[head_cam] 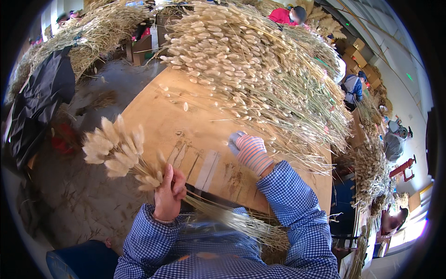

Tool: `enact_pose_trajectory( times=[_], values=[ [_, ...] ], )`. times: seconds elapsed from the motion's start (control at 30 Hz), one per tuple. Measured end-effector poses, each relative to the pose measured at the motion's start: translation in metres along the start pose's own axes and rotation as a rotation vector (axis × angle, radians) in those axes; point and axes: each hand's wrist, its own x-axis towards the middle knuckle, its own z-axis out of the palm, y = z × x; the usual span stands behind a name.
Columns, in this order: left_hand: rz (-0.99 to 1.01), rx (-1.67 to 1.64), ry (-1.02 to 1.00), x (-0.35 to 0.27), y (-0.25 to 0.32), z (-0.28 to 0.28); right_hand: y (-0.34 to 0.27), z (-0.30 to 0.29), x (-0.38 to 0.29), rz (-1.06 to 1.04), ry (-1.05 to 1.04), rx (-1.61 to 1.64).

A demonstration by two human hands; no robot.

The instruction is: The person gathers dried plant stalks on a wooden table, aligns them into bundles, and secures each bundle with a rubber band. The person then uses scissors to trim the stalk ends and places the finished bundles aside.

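Note:
My left hand (170, 193), bare, is closed around a bunch of dried bunny-tail grass (120, 148); its fluffy heads fan out to the left and its stems run right, across my lap. In a striped glove with grey fingertips, my right hand (250, 150) is over the wooden tabletop (150, 115). Its fingers are curled, and whether a stem is between them cannot be told. Beyond it, a large heap of dried bunny-tail grass (230, 52) covers the far part of the table. A few loose heads (185, 106) lie on the wood.
A blue barrel (82, 259) stands at the lower left. Black sheeting (43, 101) hangs at the left. Plant debris litters the floor (94, 202). More grass piles (371, 174) are at the right. One person in red (284, 15) and another in blue (353, 87) are farther off.

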Motion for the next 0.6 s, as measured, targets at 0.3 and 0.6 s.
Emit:
enact_pose_trajectory(
  times=[0.3, 0.6],
  values=[
    [0.009, -0.039, -0.001, -0.003, -0.002, 0.002, -0.002, -0.002, -0.001, 0.05, 0.012, 0.065],
    [-0.006, -0.049, 0.018, -0.002, -0.006, 0.006, -0.008, 0.006, 0.0, -0.011, 0.166, -0.078]
  ],
)
